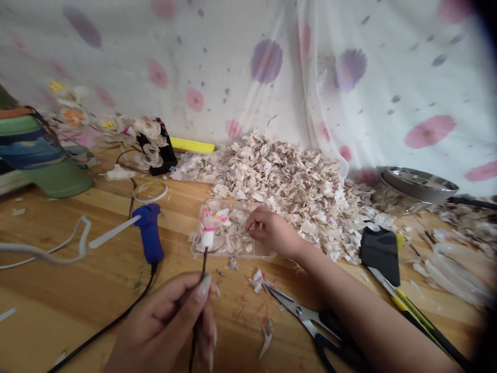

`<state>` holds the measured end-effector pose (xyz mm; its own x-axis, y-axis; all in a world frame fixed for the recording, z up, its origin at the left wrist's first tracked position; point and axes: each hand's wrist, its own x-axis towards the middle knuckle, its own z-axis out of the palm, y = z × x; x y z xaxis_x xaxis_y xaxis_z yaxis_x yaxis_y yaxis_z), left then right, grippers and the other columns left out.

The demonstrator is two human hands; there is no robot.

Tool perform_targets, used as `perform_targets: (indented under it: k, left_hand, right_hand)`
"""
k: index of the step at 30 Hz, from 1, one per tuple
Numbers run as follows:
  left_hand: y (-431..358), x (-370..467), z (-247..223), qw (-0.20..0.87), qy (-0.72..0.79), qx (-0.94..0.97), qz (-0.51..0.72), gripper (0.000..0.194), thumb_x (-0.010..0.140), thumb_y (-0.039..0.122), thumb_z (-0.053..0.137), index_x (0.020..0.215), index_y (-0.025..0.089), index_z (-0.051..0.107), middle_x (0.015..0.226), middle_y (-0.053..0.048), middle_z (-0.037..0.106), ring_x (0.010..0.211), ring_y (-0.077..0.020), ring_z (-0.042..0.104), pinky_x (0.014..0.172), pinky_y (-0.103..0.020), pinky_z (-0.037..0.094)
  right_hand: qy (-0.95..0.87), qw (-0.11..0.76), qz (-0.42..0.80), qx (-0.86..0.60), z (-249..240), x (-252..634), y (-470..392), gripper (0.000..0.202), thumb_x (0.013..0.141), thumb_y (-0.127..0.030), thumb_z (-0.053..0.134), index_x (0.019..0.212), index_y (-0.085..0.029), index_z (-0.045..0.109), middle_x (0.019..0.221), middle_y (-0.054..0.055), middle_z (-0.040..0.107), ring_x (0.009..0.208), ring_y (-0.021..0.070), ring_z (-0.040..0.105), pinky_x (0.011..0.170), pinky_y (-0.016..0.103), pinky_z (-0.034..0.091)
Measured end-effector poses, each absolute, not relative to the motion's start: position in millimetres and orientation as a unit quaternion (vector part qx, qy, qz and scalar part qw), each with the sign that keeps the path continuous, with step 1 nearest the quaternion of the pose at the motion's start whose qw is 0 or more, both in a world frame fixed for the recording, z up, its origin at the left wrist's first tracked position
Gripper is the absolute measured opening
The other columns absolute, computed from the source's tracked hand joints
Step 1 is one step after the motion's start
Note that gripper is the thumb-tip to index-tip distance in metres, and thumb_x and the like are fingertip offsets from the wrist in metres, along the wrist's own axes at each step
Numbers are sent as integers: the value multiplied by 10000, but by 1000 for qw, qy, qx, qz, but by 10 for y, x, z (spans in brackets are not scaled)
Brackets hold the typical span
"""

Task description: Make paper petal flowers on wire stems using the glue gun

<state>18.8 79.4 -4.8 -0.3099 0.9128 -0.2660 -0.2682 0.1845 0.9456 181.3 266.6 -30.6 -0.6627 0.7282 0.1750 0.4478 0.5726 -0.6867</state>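
My left hand (pixel 171 316) is closed around the dark, thin stem of a handmade flower (pixel 208 233), held upright. Atop the stem sits a white base with white petals streaked pink. Over a shallow clear plastic box (pixel 248 255) of pale petal-like flakes, my right hand (pixel 272 230) has its fingers pinched together at the right part of the flakes. Whatever lies between those fingertips is too small to make out. Behind the box rises a large heap of similar pale flakes (pixel 279 171).
A blue glue gun (pixel 149 233) with a glue stick lies left. Scissors (pixel 298 311) lie open below my right forearm. A yellow-black cutter (pixel 407 305), a black scraper-like piece (pixel 380 251) and a metal pan (pixel 419 184) are right. Finished flowers (pixel 149 134) and a green container (pixel 50 155) stand back left.
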Motion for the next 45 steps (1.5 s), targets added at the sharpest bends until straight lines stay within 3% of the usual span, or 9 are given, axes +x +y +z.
perform_targets:
  k: [4, 6, 11, 17, 23, 32, 36, 40, 45]
  left_hand:
    - [1153, 116, 153, 477, 515, 450, 552, 240, 810, 425, 675, 771, 189, 683, 488, 18, 655, 350, -131, 605, 357, -197, 502]
    - [1300, 129, 187, 452, 511, 472, 559, 253, 824, 387, 655, 677, 182, 651, 492, 24, 639, 365, -111, 597, 378, -180, 493]
    - [1479, 155, 62, 435, 530, 459, 565, 267, 852, 359, 615, 650, 185, 600, 522, 45, 615, 397, -94, 574, 413, -178, 468]
    - [1515, 103, -144, 407, 550, 460, 566, 189, 803, 373, 661, 777, 188, 693, 654, -17, 731, 592, -180, 701, 611, -272, 564]
    - [1506, 136, -149, 422, 521, 478, 568, 180, 796, 357, 657, 838, 202, 736, 799, -50, 793, 752, -222, 747, 752, -324, 593]
    - [1489, 118, -165, 408, 544, 474, 559, 182, 814, 355, 637, 826, 194, 720, 757, -49, 786, 758, -213, 731, 742, -300, 581]
    - [1498, 103, -166, 401, 548, 474, 561, 165, 822, 332, 625, 790, 197, 714, 689, -16, 752, 696, -180, 701, 691, -264, 556]
    - [1489, 101, -164, 428, 528, 516, 521, 185, 841, 302, 586, 736, 193, 692, 657, -6, 725, 670, -165, 671, 668, -252, 526]
    - [1477, 116, -149, 458, 491, 578, 463, 198, 853, 282, 550, 724, 185, 664, 656, -9, 711, 665, -165, 650, 662, -261, 506]
  right_hand:
    - [-822, 250, 360, -363, -352, 1836, 2664, 35, 805, -137, 674, 815, -170, 685, 782, 7, 631, 670, 112, 565, 635, 235, 448]
    - [-807, 258, 384, -367, -367, 1845, 2658, 38, 808, -148, 666, 820, -173, 692, 735, -2, 641, 637, 112, 560, 602, 232, 437]
    - [-760, 319, 429, -369, -348, 1828, 2644, 19, 753, -172, 715, 767, -183, 708, 845, 26, 665, 727, 133, 582, 670, 264, 451]
    - [-661, 360, 541, -376, -209, 1724, 2474, 169, 741, -364, 733, 789, -202, 723, 843, 29, 704, 738, 146, 614, 692, 296, 487]
    - [-593, 370, 623, -352, -66, 1665, 2262, 164, 724, -364, 742, 743, -204, 713, 772, 0, 692, 703, 129, 599, 703, 284, 487]
    - [-651, 395, 553, -337, -138, 1633, 2245, 196, 752, -380, 721, 741, -193, 664, 797, 21, 652, 752, 145, 596, 740, 308, 480]
    - [-667, 317, 578, -348, -68, 1682, 2274, 235, 729, -408, 751, 777, -196, 661, 723, -8, 629, 663, 126, 557, 668, 289, 456]
    - [-674, 210, 606, -367, 74, 1779, 2351, 334, 844, -487, 627, 714, -180, 621, 632, -29, 558, 547, 89, 472, 547, 244, 397]
    - [-705, 80, 628, -320, 96, 1817, 2363, 483, 859, -616, 553, 686, -165, 573, 581, -44, 489, 505, 75, 392, 478, 224, 318]
